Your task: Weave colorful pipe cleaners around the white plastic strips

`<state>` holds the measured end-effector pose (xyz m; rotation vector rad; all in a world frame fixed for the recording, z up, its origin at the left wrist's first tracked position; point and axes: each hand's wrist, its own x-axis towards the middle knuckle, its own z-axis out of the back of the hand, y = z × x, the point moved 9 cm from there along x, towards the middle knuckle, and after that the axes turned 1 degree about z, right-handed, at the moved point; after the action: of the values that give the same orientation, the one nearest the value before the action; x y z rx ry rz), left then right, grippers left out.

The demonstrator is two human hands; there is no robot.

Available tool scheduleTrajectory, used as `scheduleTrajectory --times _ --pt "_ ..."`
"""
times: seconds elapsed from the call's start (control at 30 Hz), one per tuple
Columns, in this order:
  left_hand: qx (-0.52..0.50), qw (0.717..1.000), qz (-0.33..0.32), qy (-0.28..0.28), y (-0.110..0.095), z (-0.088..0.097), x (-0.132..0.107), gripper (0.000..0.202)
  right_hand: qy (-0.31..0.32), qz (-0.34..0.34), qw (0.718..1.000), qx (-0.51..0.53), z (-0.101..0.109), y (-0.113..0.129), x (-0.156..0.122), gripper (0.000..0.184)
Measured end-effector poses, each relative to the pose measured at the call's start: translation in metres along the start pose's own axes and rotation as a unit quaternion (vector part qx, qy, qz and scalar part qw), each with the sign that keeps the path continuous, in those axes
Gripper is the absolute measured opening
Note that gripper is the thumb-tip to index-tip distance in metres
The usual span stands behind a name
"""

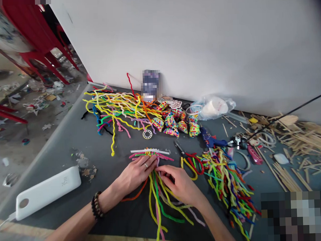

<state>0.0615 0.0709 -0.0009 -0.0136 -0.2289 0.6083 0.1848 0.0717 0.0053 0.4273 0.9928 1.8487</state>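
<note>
In the head view, a small woven band of coloured pipe cleaners (147, 153) lies on the dark table, with a white strip (137, 151) along its far edge. My left hand (138, 172), with a ring on one finger, lies with fingers stretched flat over the band and presses on it. Close beside it, my right hand (178, 181) is closed, thumb and index finger pinching a pale purple pipe cleaner (158, 160). Loose yellow, green and pink pipe cleaner ends (157, 208) hang toward me from under both hands. My left fingertips hide part of the weave.
Scissors (195, 165), a blue glue gun (212, 139) and a heap of short pipe cleaners (228, 181) lie at right. Long pipe cleaners (118, 108) and small patterned bundles (171, 125) sit behind. A white power bank (48, 193) is at left; wooden sticks (305, 138) at far right.
</note>
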Motion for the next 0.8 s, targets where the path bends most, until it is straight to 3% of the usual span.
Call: scheduleTrajectory --times 0.13,0.23,0.33,0.57,0.8 --pt "-0.001 1.0 -0.004 0.004 0.001 0.0 0.0 0.043 -0.028 0.091 0.985 -0.146 0.006 0.009 0.001 0.042" --pt "-0.003 1.0 -0.008 0.01 0.001 0.0 0.001 0.042 -0.065 0.179 0.938 -0.29 0.003 0.022 -0.002 0.032" --pt "0.005 1.0 -0.015 -0.001 -0.001 0.002 0.001 0.04 -0.091 0.232 0.903 -0.351 0.003 0.033 -0.003 0.023" --pt "-0.001 0.999 -0.02 -0.035 -0.002 0.005 0.003 0.031 -0.136 0.177 0.915 -0.335 0.019 0.027 0.022 0.024" --pt "-0.017 0.999 -0.02 -0.039 -0.003 0.001 0.003 0.028 -0.102 0.207 0.871 -0.434 0.003 0.028 0.029 0.021"
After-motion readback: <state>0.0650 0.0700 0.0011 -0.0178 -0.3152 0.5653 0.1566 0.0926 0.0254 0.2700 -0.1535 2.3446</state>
